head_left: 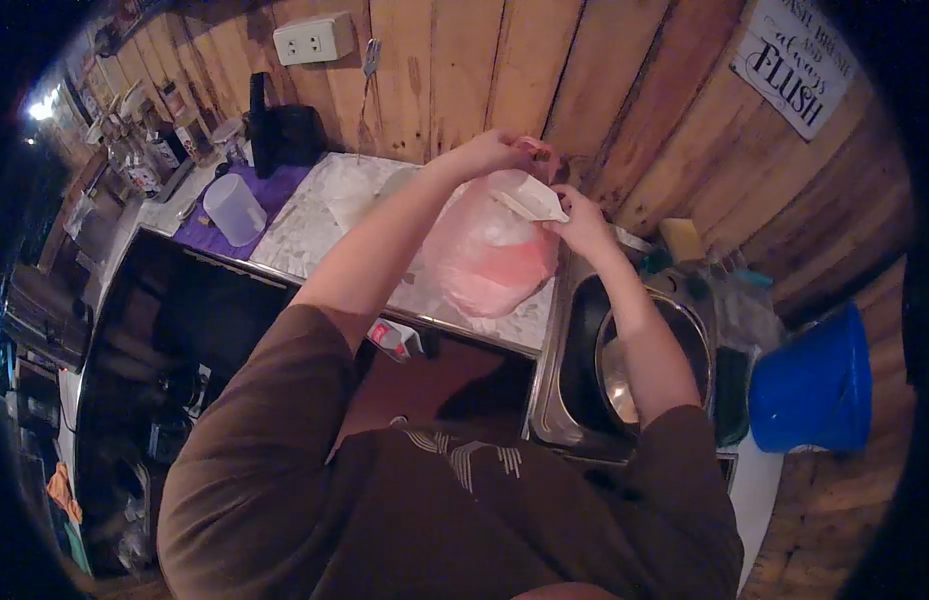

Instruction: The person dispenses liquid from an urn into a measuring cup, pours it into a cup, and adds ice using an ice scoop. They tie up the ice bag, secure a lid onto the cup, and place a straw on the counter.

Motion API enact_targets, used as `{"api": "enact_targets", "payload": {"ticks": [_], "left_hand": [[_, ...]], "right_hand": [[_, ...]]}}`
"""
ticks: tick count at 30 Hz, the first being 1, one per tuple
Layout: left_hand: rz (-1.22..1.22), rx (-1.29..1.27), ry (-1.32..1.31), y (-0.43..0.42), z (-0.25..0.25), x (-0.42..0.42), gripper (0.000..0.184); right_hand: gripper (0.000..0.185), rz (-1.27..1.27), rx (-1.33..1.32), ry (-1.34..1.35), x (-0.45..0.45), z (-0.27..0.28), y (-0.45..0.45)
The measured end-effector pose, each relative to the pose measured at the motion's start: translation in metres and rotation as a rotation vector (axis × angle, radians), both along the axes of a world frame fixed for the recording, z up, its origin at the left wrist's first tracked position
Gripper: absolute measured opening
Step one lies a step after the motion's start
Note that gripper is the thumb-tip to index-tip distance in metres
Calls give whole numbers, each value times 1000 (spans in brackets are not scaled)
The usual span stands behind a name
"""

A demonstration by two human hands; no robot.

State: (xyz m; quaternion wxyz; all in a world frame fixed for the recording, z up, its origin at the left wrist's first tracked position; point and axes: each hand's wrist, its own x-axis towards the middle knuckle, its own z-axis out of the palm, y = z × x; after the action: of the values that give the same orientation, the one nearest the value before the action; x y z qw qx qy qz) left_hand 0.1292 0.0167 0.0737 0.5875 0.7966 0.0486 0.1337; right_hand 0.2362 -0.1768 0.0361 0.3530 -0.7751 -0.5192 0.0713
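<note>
A pink, see-through plastic bag point(490, 265) sits full and bulging on the counter. At its far top edge, my left hand point(497, 152) is closed on the gathered pink plastic. My right hand point(583, 225) pinches the right end of a white, folded, paper-like piece point(530, 197) that lies over the bag's mouth. The kind of this white piece is not clear, and the bag's contents only show as pale and pink shapes through the plastic.
Right of the bag is a steel sink point(545, 400) with a metal bowl point(617, 375). A blue bucket point(813, 380) stands further right, near a yellow sponge point(682, 240). Leftward are a clear plastic jug point(235, 210) on a purple cloth point(207, 236), a black bag point(285, 135) and several bottles.
</note>
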Motion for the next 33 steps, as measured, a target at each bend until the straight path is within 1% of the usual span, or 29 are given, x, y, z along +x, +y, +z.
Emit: {"api": "enact_targets", "payload": {"ticks": [2,5,8,10,12,14,15,17,20,21,22,24,26,28,29,30,31,32,33], "left_hand": [[76,73,-16,2,-1,-14,41],[309,366,-65,3,-14,-38,42],[409,497,-247,-46,3,-88,41],[346,583,-334,-70,4,-120,36],[293,556,-348,-93,11,-155,32],[315,635,-331,-108,5,-187,29],[331,677,-323,-114,2,-202,27],[360,605,-287,-124,-10,-233,25],[433,461,-157,-131,-30,-276,23],[476,409,-102,-132,-40,-295,23],[473,122,-18,-132,-59,-315,24],[441,-458,114,-126,-118,-361,27],[256,-1185,302,-138,-185,-425,50],[431,-1221,320,-194,-258,-501,42],[600,-1114,391,-228,-292,-537,40],[772,-914,571,-263,-319,-567,39],[830,-753,775,-294,-339,-591,37],[846,-628,946,-317,-356,-604,36],[820,-538,1090,-333,-369,-614,35]], "right_hand": [[53,-48,14,5,5,-12,7],[56,-78,59,-59,5,-20,15],[59,16,79,16,7,-17,16],[64,22,53,105,22,-28,19],[67,36,34,195,37,-38,19],[68,59,29,288,45,-43,17],[68,65,44,247,45,-40,14],[67,87,65,167,37,-31,6],[66,35,193,344,38,-30,0],[61,3,256,244,44,-30,-2],[55,-28,322,147,50,-29,-4],[50,-58,369,42,34,0,-18],[43,18,424,236,11,27,-33],[36,149,371,248,-7,52,-45],[34,228,334,287,-15,63,-51],[32,315,302,329,-26,71,-56],[31,303,274,330,-42,76,-65],[29,297,100,175,-74,107,-73],[29,327,92,96,-87,110,-79]]}}
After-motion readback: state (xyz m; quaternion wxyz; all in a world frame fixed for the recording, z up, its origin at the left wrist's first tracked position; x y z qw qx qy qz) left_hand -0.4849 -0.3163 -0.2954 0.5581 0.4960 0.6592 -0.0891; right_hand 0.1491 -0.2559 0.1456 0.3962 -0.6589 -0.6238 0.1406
